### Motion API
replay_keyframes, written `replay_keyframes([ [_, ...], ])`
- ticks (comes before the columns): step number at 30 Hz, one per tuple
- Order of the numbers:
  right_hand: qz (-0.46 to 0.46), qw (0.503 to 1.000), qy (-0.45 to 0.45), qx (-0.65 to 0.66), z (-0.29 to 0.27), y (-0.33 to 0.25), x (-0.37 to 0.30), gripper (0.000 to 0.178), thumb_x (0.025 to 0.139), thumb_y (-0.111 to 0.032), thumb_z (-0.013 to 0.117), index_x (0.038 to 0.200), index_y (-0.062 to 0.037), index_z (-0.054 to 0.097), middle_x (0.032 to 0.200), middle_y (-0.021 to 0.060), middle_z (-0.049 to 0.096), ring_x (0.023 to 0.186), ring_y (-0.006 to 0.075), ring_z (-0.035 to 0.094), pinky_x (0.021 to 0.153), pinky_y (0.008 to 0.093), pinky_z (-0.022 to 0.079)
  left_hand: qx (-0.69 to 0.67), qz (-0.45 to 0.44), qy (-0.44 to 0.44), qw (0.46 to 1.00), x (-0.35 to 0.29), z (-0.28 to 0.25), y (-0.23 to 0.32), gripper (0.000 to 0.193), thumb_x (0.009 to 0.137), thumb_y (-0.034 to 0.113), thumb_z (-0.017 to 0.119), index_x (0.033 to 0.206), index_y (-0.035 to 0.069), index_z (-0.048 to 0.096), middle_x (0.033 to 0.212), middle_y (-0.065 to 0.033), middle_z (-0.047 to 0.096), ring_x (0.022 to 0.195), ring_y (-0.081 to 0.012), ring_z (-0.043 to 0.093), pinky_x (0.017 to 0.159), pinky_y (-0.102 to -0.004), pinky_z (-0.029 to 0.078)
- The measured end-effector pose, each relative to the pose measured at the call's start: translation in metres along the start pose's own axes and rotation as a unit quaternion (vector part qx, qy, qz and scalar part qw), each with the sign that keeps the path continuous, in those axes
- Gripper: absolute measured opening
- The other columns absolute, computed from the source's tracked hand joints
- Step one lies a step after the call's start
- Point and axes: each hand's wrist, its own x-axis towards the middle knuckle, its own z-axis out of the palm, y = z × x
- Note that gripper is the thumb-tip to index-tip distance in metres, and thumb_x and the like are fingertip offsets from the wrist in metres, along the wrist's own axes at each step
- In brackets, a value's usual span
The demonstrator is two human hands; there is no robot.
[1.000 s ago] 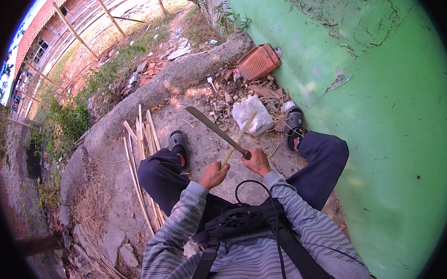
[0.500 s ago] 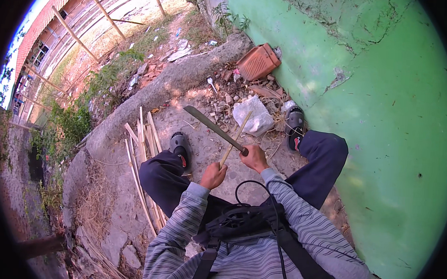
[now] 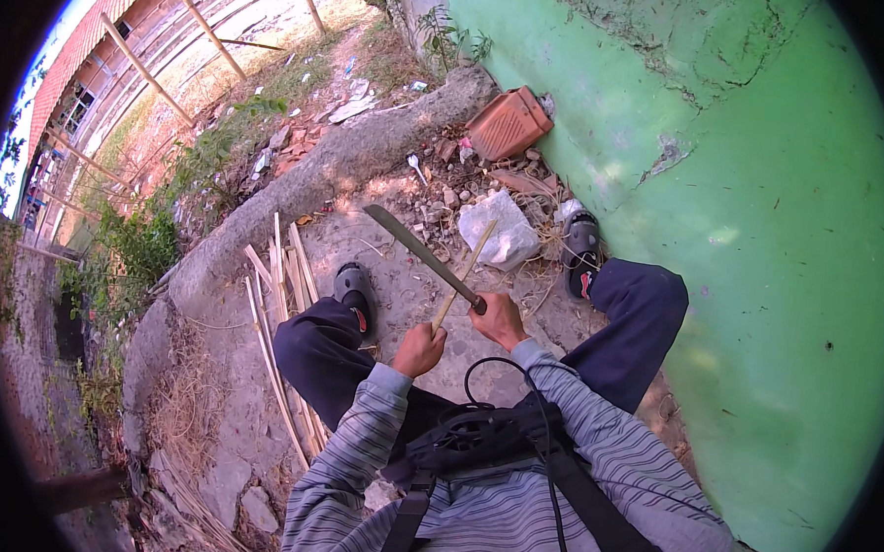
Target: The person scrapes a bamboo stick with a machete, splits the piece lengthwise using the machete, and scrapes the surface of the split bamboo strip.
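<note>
My right hand [image 3: 499, 321] is closed round the handle of a machete [image 3: 418, 251], whose long dark blade points away and to the left. Closed as well, my left hand [image 3: 420, 350] grips the near end of a thin bamboo strip [image 3: 444, 310]. The strip slants up and to the right, and the blade crosses it just ahead of my hands. Beyond the strip's far end lies a whitish stone block [image 3: 500, 231]. Left of my legs, several long pale bamboo strips [image 3: 281, 343] lie in a loose bundle on the ground.
A green wall [image 3: 756, 319] rises at the right. A low, curved concrete edge [image 3: 308, 176] runs across on the left, with plants [image 3: 143, 243] beyond. An orange clay block [image 3: 509, 124], rubble [image 3: 445, 202] and a white plastic spoon [image 3: 418, 167] lie ahead between my feet and the edge.
My right hand has drawn slightly back toward me and left with the machete. My left hand and the strip have barely shifted.
</note>
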Motion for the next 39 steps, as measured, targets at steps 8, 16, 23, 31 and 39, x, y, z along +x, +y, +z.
replay_keyframes([
  [8,0.034,0.999,0.015,-0.024,-0.014,0.014,0.017,0.018,0.08,-0.024,0.069,0.08,-0.006,0.07,0.074,0.0209,0.068,0.075,0.0443,0.068,0.066,0.0506,0.054,0.024,0.021,-0.002,0.999,-0.006,0.009,-0.01,0.043,0.096,0.031,0.056,0.087,-0.01,0.066,0.084,-0.0367,0.064,0.089,-0.0545,0.064,0.084,-0.0601,0.05],
  [16,0.002,0.999,-0.012,-0.033,-0.004,0.012,0.007,0.018,0.081,-0.025,0.069,0.084,-0.0077,0.072,0.078,0.021,0.069,0.079,0.0435,0.069,0.069,0.0508,0.055,-0.003,0.029,0.004,1.0,-0.003,0.004,-0.004,0.045,0.097,0.032,0.055,0.084,-0.01,0.062,0.082,-0.0367,0.062,0.085,-0.054,0.065,0.078,-0.0572,0.049],
  [23,-0.032,0.999,-0.017,-0.022,-0.003,0.019,0.009,0.02,0.08,-0.024,0.072,0.086,-0.0048,0.071,0.077,0.0208,0.069,0.078,0.0426,0.069,0.068,0.0505,0.054,-0.001,0.01,-0.039,0.999,-0.002,0.003,-0.008,0.044,0.098,0.03,0.053,0.086,-0.011,0.062,0.083,-0.0374,0.062,0.085,-0.0539,0.064,0.077,-0.0571,0.049],
  [31,0.025,0.999,-0.001,-0.041,-0.011,0.034,0.033,0.022,0.079,-0.028,0.073,0.088,-0.0079,0.073,0.079,0.0202,0.07,0.077,0.0428,0.07,0.069,0.0509,0.055,0.005,0.036,-0.023,0.999,-0.014,0.006,-0.012,0.046,0.098,0.032,0.052,0.087,-0.011,0.062,0.082,-0.0371,0.062,0.082,-0.052,0.065,0.076,-0.057,0.048],
  [39,-0.031,0.999,-0.027,-0.027,-0.001,0.026,0.015,0.02,0.08,-0.026,0.072,0.084,-0.0068,0.07,0.076,0.0199,0.068,0.075,0.0425,0.068,0.066,0.0491,0.052,-0.023,0.016,-0.038,0.999,-0.007,0.008,-0.02,0.047,0.099,0.033,0.052,0.086,-0.01,0.063,0.079,-0.0353,0.062,0.08,-0.0503,0.066,0.074,-0.056,0.048],
])
